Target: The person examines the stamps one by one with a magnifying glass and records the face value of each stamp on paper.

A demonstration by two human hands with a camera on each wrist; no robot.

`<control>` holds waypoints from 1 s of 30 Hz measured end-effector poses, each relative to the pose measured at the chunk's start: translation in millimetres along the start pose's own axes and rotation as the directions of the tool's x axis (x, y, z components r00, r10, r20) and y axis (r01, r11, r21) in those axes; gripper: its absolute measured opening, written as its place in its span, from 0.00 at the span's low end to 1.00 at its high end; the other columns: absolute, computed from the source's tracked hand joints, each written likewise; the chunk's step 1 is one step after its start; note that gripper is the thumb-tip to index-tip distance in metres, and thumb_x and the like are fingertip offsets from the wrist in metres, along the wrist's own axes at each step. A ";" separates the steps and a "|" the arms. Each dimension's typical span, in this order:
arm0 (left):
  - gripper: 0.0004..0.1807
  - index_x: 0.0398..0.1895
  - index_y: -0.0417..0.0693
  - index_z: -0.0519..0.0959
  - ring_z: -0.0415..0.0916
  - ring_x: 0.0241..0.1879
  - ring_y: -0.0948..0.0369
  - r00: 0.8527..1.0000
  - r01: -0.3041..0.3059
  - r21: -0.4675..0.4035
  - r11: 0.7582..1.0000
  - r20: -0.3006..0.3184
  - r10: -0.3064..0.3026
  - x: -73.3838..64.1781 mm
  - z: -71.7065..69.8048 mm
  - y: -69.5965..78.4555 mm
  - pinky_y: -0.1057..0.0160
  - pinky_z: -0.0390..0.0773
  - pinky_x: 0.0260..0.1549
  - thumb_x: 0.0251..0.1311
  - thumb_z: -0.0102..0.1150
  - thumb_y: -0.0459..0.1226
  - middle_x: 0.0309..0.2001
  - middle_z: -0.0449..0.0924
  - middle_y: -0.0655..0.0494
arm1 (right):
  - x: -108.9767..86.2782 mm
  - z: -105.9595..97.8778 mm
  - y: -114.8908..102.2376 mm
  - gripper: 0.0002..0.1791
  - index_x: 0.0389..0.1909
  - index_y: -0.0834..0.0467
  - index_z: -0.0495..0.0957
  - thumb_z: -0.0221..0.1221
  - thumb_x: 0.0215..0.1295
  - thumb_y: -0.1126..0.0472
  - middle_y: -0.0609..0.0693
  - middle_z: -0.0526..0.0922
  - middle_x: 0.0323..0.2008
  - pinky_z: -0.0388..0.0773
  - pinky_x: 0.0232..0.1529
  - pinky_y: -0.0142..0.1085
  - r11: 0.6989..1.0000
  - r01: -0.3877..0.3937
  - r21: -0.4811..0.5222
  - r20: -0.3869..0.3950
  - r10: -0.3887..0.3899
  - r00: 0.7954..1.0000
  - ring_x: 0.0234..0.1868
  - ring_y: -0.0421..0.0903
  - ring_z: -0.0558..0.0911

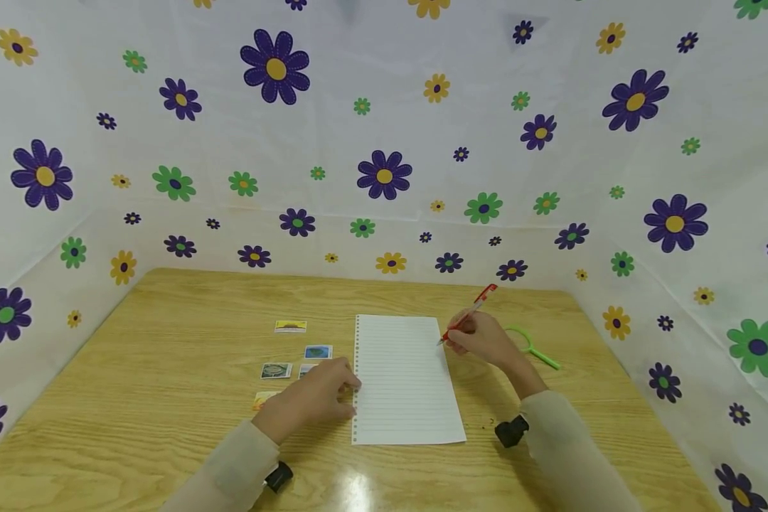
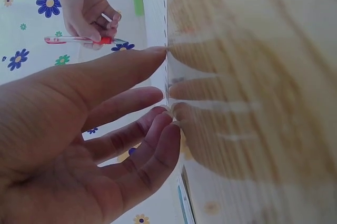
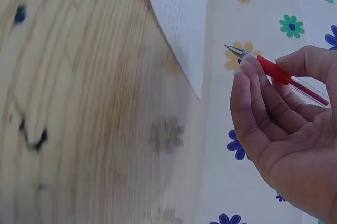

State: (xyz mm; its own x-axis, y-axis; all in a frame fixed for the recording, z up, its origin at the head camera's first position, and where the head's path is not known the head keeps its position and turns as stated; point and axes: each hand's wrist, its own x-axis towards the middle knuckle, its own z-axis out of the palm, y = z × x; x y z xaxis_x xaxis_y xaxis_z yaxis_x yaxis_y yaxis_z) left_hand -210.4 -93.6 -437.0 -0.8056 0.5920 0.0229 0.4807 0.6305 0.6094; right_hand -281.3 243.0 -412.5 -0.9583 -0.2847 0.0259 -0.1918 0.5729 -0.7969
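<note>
A lined sheet of paper (image 1: 400,384) with punched holes down its left edge lies on the wooden table. My right hand (image 1: 480,336) pinches a red pen (image 1: 467,313) between thumb and fingers, its tip pointing down at the sheet's upper right edge. In the right wrist view the bare metal point of the pen (image 3: 271,69) shows, held above the table. My left hand (image 1: 316,391) rests at the left edge of the paper, fingertips right at the holes. The left wrist view shows its fingers (image 2: 126,79) loosely bent, with nothing gripped.
Several small picture cards, one a yellow card (image 1: 291,326) and one a blue card (image 1: 318,352), lie left of the paper, some partly hidden by my left hand. A green magnifying glass (image 1: 542,357) lies right of my right hand. Flower-patterned cloth (image 1: 333,142) surrounds the table (image 1: 185,341).
</note>
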 end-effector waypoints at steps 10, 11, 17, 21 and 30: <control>0.17 0.48 0.36 0.87 0.79 0.47 0.49 0.997 -0.079 0.203 0.976 -0.008 0.082 1.2 0.3 7.7 0.52 0.82 0.48 0.56 0.75 0.33 0.48 0.81 0.44 | 14.7 16.1 -12.7 0.12 0.49 0.69 0.77 0.59 0.73 0.64 0.67 0.88 0.40 0.89 0.42 0.44 0.998 -0.029 0.057 0.015 0.029 0.999 0.34 0.46 0.86; 0.16 0.48 0.36 0.87 0.79 0.47 0.48 0.997 -0.074 0.206 0.976 -0.011 0.078 1.0 0.4 8.7 0.51 0.82 0.49 0.56 0.75 0.33 0.48 0.82 0.44 | 15.8 17.5 -13.9 0.12 0.49 0.70 0.77 0.59 0.73 0.64 0.67 0.88 0.40 0.89 0.42 0.44 0.998 -0.027 0.061 0.021 0.026 0.999 0.34 0.45 0.86; 0.13 0.44 0.36 0.88 0.79 0.46 0.49 0.998 -0.051 0.237 0.970 -0.023 0.058 1.6 3.7 11.4 0.52 0.83 0.47 0.56 0.75 0.32 0.47 0.83 0.44 | 23.6 27.2 -13.7 0.13 0.50 0.69 0.79 0.59 0.73 0.64 0.64 0.88 0.40 0.88 0.40 0.35 0.994 -0.038 0.102 0.042 0.033 0.999 0.35 0.47 0.86; 0.08 0.37 0.37 0.88 0.78 0.43 0.51 0.999 -0.031 0.277 0.960 -0.032 0.041 1.7 6.1 16.3 0.54 0.82 0.44 0.56 0.75 0.32 0.46 0.83 0.44 | 26.5 33.1 -17.2 0.12 0.50 0.69 0.80 0.60 0.73 0.63 0.63 0.88 0.42 0.87 0.42 0.34 0.989 -0.057 0.139 0.051 0.050 0.997 0.38 0.50 0.87; 0.08 0.36 0.37 0.87 0.76 0.41 0.52 0.999 -0.003 0.303 0.953 -0.038 0.016 0.7 7.1 20.9 0.57 0.81 0.40 0.55 0.75 0.31 0.45 0.82 0.45 | 39.3 50.7 -21.6 0.09 0.44 0.63 0.82 0.66 0.69 0.61 0.54 0.90 0.36 0.88 0.41 0.34 0.955 -0.186 0.231 0.032 0.183 0.983 0.32 0.42 0.86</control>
State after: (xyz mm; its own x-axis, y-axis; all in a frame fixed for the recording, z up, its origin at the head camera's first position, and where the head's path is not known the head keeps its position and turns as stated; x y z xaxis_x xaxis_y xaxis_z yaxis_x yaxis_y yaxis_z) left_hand -198.4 -76.4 -429.9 -0.8106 0.5822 0.0626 0.5657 0.7510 0.3405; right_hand -304.1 180.5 -424.9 -0.9700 -0.1989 -0.1396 0.0437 0.4225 -0.9053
